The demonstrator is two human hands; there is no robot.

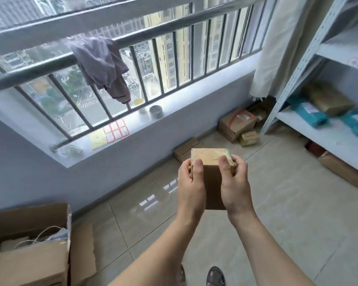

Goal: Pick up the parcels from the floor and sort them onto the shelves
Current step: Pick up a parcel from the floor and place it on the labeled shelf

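Note:
I hold a small brown cardboard parcel [212, 178] in front of me, well above the tiled floor. My left hand [191, 182] grips its left side and my right hand [235, 182] grips its right side, thumbs on the near face. A white metal shelf unit [327, 139] stands at the right with teal bags [310, 113] and a brown parcel [329, 100] on one shelf. More parcels lie on the floor by the wall: a large box [236, 124], a small box [248, 138] and a flat one [183, 150].
A large open carton [27, 250] with cords sits at the lower left. The window sill [120, 141] carries label sheets and a tape roll; a grey garment hangs on the railing. A brown parcel [343, 172] lies under the lowest shelf. My sandalled feet show at the bottom.

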